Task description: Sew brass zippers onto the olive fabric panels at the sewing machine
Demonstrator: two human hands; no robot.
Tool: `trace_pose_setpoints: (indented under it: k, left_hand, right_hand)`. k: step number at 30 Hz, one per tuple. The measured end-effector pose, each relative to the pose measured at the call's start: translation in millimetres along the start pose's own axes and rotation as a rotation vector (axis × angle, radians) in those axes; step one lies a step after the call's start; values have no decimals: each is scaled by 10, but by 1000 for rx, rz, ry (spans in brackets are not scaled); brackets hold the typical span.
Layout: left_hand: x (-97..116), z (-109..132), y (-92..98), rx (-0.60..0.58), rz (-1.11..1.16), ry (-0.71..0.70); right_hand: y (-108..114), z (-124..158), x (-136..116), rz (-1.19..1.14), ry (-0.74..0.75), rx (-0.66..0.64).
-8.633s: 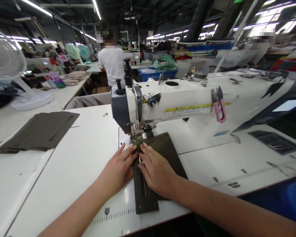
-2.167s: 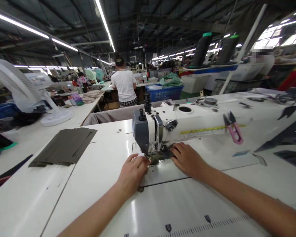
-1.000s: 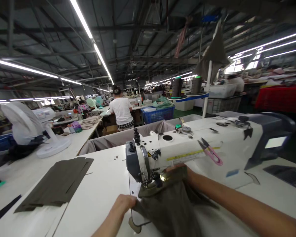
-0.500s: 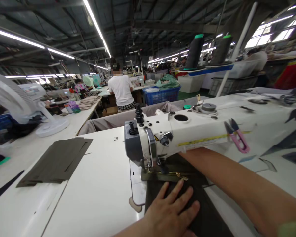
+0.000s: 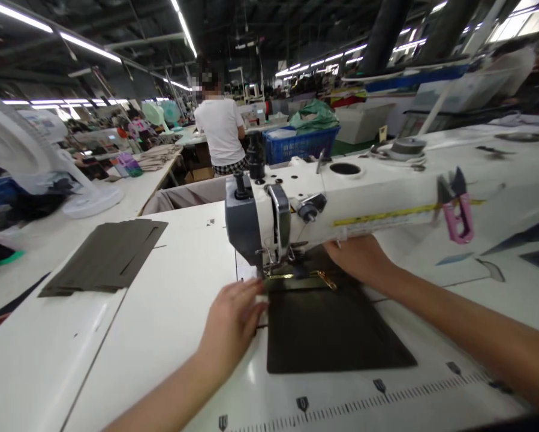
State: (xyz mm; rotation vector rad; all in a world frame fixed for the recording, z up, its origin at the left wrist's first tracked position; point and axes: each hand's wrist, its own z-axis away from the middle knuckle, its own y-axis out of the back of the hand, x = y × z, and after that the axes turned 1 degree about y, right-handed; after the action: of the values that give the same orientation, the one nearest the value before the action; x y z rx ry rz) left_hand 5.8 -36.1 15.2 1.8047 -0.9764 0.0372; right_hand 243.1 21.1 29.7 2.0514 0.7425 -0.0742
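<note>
A dark olive fabric piece (image 5: 332,330) lies under the needle area of a white sewing machine (image 5: 291,222). Along its upper part runs a gold zipper (image 5: 280,276), whose gold pull (image 5: 327,280) rests near the right end. My left hand (image 5: 233,309) is at the piece's left edge by the zipper end, fingers together and curled, thumb below, closed on the edge. Reaching in from the right, my right hand (image 5: 354,258) is behind the needle area under the machine arm, on or beside the fabric's far part; its fingertips are hidden.
A stack of olive pieces (image 5: 105,255) lies to the left, near a white fan (image 5: 89,198). Pink thread snips (image 5: 458,213) sit on the machine arm. Ruler markings (image 5: 341,414) line the front. Beyond are a blue basket (image 5: 296,144) and a person in white (image 5: 219,129).
My left hand has lifted off the fabric's front and moved left to its edge, uncovering the piece. My right hand stays behind the needle. The view has tilted down.
</note>
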Motion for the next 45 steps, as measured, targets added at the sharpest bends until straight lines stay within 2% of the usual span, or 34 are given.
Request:
trace_pose_setpoints:
  k: [3, 5, 7, 9, 12, 22, 45]
  left_hand:
    - [-224, -34, -36, -2, -150, -101]
    - [-268, -55, -111, 5, -189, -160]
    - [-257, -62, -171, 19, -221, -184]
    - [-230, -61, -199, 34, -231, -212]
    - [-209, -66, -197, 61, -234, -258]
    - [-214, -129, -192, -3, -350, -319]
    - [-298, -185, -243, 80, -309, -309]
  right_hand:
    - [-48, 304, -356, -48, 86, -104]
    - [-164, 420, -549, -5, 190, -146]
    - [-311, 439, -629, 47, 244, -197]
    - [-430, 400, -610, 52, 267, -238]
    - [-494, 339, -524, 24, 280, -235]
    - [-481, 301, -487, -1, 265, -227]
    - [-532, 225, -456, 38, 255, -234]
